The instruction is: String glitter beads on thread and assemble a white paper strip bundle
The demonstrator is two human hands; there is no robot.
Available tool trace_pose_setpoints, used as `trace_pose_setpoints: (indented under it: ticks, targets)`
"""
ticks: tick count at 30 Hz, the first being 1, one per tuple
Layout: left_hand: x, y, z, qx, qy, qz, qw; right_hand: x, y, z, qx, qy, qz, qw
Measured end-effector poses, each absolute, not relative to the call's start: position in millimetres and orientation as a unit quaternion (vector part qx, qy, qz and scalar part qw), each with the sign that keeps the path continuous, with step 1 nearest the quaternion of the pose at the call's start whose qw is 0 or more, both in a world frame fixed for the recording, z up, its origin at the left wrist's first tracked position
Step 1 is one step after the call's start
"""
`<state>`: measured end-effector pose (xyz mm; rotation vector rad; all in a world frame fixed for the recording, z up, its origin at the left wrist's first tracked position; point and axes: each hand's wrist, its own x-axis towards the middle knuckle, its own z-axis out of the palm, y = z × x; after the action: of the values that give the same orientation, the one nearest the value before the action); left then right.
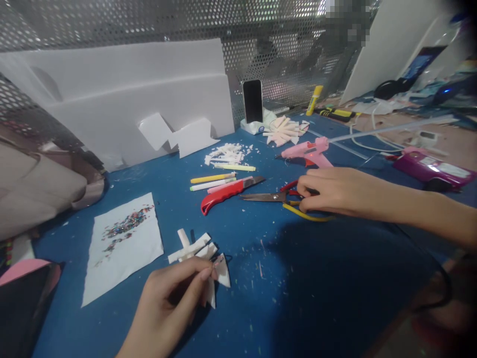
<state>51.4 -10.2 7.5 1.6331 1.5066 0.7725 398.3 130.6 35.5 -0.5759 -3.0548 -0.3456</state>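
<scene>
My left hand (179,293) is closed in a pinch on a white craft piece (201,243) made of several crossed, folded white strips. A small pinkish mark shows near the fingertips, and part of the piece is hidden behind my fingers. My right hand (328,191) has its fingers curled around the handles of a pair of scissors (266,197). One handle looks red and the other yellow, and the metal blades point left, slightly parted, low over the blue tabletop. Just left of the blades lies a red utility knife (227,193) with its blade out.
Pens (212,178) lie beyond the knife, near white scraps (231,154). A pink glue gun (307,151) rests beyond my right hand. Sparkly bits cover a white sheet (145,248) at left. Behind stand a phone (253,102), pale strips (283,130), a glue stick (315,99) and white boards (149,74).
</scene>
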Motion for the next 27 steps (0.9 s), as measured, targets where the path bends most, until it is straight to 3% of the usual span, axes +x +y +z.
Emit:
trace_pose_setpoints:
  ticks: [6, 11, 19, 27]
  targets:
    - [49.7, -10.4, 5.8, 0.643, 0.589, 0.299, 0.388, 397.7, 131.3, 45.1, -0.179, -0.978, -0.096, 0.05]
    - [43.1, -8.0, 1.2, 0.68, 0.557, 0.291, 0.377, 394.3, 132.6, 61.6, -0.207, -0.969, 0.086, 0.106]
    - [41.1, -5.9, -0.2, 0.696, 0.544, 0.287, 0.371, 375.2, 128.2, 82.6, -0.38, -0.858, 0.275, 0.209]
    - [41.9, -6.9, -1.1, 0.703, 0.533, 0.301, 0.361, 358.1, 131.0, 86.1, -0.403, -0.737, 0.471, 0.271]
